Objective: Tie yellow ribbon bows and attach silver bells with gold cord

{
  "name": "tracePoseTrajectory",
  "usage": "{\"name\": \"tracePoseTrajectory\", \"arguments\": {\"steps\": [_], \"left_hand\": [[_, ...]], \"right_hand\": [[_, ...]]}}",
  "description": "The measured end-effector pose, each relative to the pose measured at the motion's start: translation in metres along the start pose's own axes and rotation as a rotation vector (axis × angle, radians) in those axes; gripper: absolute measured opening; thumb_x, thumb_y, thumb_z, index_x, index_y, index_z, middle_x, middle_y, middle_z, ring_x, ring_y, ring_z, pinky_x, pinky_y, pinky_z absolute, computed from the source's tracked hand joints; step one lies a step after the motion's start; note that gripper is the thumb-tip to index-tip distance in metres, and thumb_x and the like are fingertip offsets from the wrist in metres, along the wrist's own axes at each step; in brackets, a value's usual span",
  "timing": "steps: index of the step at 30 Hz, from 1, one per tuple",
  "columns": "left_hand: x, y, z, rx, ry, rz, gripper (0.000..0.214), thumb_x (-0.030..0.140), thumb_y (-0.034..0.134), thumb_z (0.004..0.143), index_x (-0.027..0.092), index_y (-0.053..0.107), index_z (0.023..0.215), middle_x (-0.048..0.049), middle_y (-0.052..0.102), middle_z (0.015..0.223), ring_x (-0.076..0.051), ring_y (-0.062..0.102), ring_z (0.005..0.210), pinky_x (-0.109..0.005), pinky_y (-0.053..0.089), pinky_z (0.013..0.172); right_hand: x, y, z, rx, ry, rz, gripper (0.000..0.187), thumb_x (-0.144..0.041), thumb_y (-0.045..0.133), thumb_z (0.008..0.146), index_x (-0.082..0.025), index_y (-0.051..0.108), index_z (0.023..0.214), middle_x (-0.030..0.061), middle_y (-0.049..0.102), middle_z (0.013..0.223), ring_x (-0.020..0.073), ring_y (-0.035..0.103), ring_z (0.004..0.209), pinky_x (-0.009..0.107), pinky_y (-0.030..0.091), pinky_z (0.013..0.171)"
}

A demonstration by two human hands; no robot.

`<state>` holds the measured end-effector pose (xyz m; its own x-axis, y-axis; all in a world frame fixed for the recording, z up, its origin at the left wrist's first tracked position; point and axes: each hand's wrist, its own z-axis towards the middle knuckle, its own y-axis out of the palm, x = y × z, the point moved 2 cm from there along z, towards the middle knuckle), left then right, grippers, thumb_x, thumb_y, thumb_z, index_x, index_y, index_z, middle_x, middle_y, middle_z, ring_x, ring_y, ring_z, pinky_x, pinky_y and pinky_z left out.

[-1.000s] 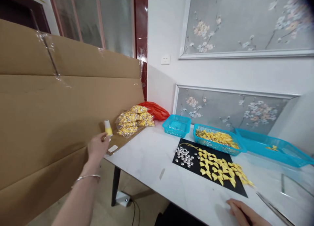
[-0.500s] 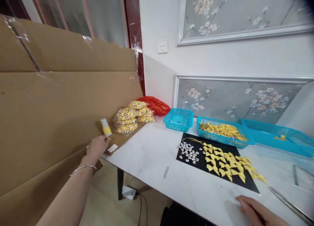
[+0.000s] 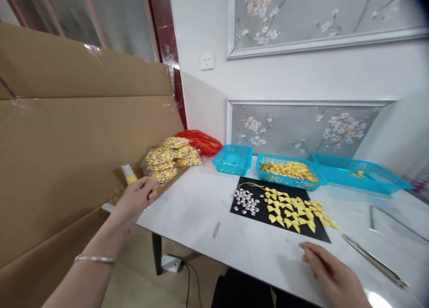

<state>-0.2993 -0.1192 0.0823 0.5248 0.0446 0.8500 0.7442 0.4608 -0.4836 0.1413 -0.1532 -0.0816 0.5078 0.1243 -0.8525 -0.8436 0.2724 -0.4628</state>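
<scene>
My left hand (image 3: pixel 139 196), with a bracelet on the wrist, is raised over the table's left corner. Its fingers are curled closed, and what they hold, if anything, is hidden. Just behind it stands a small bottle with a white top and yellow base (image 3: pixel 129 174). By the front edge my right hand (image 3: pixel 330 270) rests with thumb and forefinger pressed together; I cannot make out anything between them. Beyond it lies a black mat (image 3: pixel 321 236) bearing rows of yellow ribbon bows (image 3: pixel 290 212) and a cluster of silver beads (image 3: pixel 247 203). Metal tweezers (image 3: pixel 375 260) lie to its right.
Along the wall stand a small blue basket (image 3: pixel 233 168), a basket of yellow bows (image 3: pixel 288 183) and a long blue tray (image 3: pixel 385 187). Clear bags of yellow and silver pieces (image 3: pixel 167 158) sit beside a red plastic bag (image 3: pixel 203 142). A cardboard sheet (image 3: pixel 83 147) walls the left side.
My left hand has lifted from the table corner and moved right, in front of the bottle. The view has swung right, and more of my right hand shows.
</scene>
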Motion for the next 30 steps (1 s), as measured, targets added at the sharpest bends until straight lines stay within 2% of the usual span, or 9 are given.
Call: {"name": "tracePoseTrajectory", "arguments": {"steps": [3,6,11,14,17,20,23,26,30], "left_hand": [[0.029,0.074,-0.052,-0.307,-0.054,-0.326,0.038,0.053,0.054,0.084,0.019,0.043,0.069,0.0078,0.036,0.062,-0.004,0.025,0.043,-0.015,0.021,0.037],[0.058,0.148,-0.107,-0.605,-0.153,-0.544,0.044,0.058,0.061,0.075,0.019,0.043,0.067,0.0079,0.033,0.062,-0.004,0.018,0.044,-0.016,0.018,0.036],[0.093,0.219,-0.160,-0.899,-0.346,-0.798,0.039,0.050,0.073,0.069,0.018,0.051,0.073,0.0098,0.029,0.059,-0.005,0.014,0.048,-0.016,0.015,0.040],[0.097,0.239,-0.173,-0.969,-0.395,-0.802,0.037,0.049,0.073,0.071,0.018,0.053,0.073,0.0107,0.026,0.055,-0.006,0.014,0.048,-0.017,0.012,0.041],[0.095,0.249,-0.183,-1.010,-0.411,-0.786,0.037,0.053,0.065,0.077,0.018,0.056,0.075,0.0079,0.038,0.055,-0.006,0.021,0.046,-0.019,0.012,0.042],[0.094,0.251,-0.188,-1.097,-0.400,-0.770,0.039,0.054,0.059,0.081,0.017,0.056,0.071,0.0035,0.049,0.059,-0.006,0.025,0.046,-0.021,0.012,0.042],[0.092,0.251,-0.183,-1.154,-0.334,-0.684,0.036,0.047,0.066,0.079,0.016,0.054,0.065,0.0063,0.041,0.053,-0.006,0.021,0.047,-0.021,0.011,0.043],[0.086,0.252,-0.174,-1.186,-0.279,-0.593,0.035,0.042,0.071,0.076,0.016,0.053,0.063,0.0064,0.042,0.053,-0.006,0.021,0.047,-0.021,0.013,0.044],[0.077,0.259,-0.161,-1.174,-0.316,-0.624,0.037,0.042,0.066,0.081,0.015,0.051,0.060,0.0054,0.042,0.054,-0.007,0.026,0.049,-0.020,0.017,0.045]], "right_hand": [[-0.055,0.010,-0.011,0.012,-0.125,0.244,0.032,-0.042,0.058,0.082,-0.020,0.067,0.103,0.0062,0.071,0.085,0.0182,0.067,0.069,0.023,0.056,0.058],[-0.100,0.010,-0.015,-0.013,-0.348,0.300,0.026,-0.026,0.059,0.084,-0.022,0.065,0.108,0.0072,0.067,0.097,0.0164,0.063,0.071,0.025,0.054,0.060],[-0.110,-0.015,-0.008,0.074,-0.507,0.263,0.026,-0.011,0.059,0.083,-0.026,0.070,0.101,0.0055,0.063,0.096,0.0181,0.061,0.085,0.031,0.053,0.074],[-0.095,-0.032,-0.009,0.129,-0.514,0.279,0.020,-0.013,0.058,0.086,-0.026,0.073,0.090,0.0052,0.064,0.089,0.0182,0.061,0.083,0.032,0.053,0.072],[-0.081,-0.045,-0.011,0.131,-0.408,0.333,0.015,-0.018,0.060,0.085,-0.025,0.074,0.083,0.0056,0.064,0.092,0.0199,0.060,0.087,0.033,0.052,0.074],[-0.066,-0.060,-0.005,0.157,-0.151,0.579,0.013,-0.029,0.062,0.085,-0.021,0.069,0.077,0.0058,0.065,0.099,0.0160,0.061,0.077,0.027,0.049,0.060],[-0.051,-0.073,0.005,0.165,0.137,0.971,0.019,-0.039,0.066,0.082,-0.021,0.060,0.082,0.0014,0.064,0.085,0.0117,0.059,0.067,0.017,0.036,0.043],[-0.039,-0.078,0.015,0.137,0.264,1.230,0.026,-0.038,0.074,0.076,-0.022,0.055,0.082,-0.0061,0.053,0.069,0.0039,0.047,0.050,0.012,0.028,0.040],[-0.025,-0.076,0.023,0.148,0.264,1.246,0.022,-0.038,0.069,0.082,-0.021,0.056,0.086,-0.0085,0.043,0.062,0.0011,0.029,0.043,0.013,0.025,0.040]]}}
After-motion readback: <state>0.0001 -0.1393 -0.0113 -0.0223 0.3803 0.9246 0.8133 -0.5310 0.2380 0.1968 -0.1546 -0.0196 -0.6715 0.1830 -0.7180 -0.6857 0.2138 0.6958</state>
